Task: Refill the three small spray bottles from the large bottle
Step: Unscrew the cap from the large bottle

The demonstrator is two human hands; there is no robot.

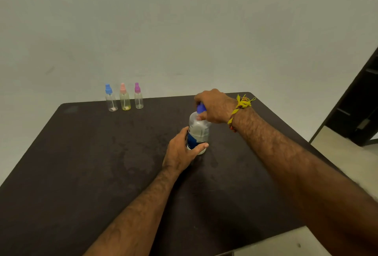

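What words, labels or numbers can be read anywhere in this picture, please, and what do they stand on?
Large bottle, blue and white label: some dark print at its left edge, too small and blurred to read, partly hidden by the left hand.
Three small spray bottles: no print visible.
Nothing else carries text.

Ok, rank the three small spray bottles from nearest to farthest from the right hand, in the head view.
From the right hand:
1. Purple-capped spray bottle, right end of the row.
2. Pink-capped spray bottle, middle.
3. Blue-capped spray bottle, left end.
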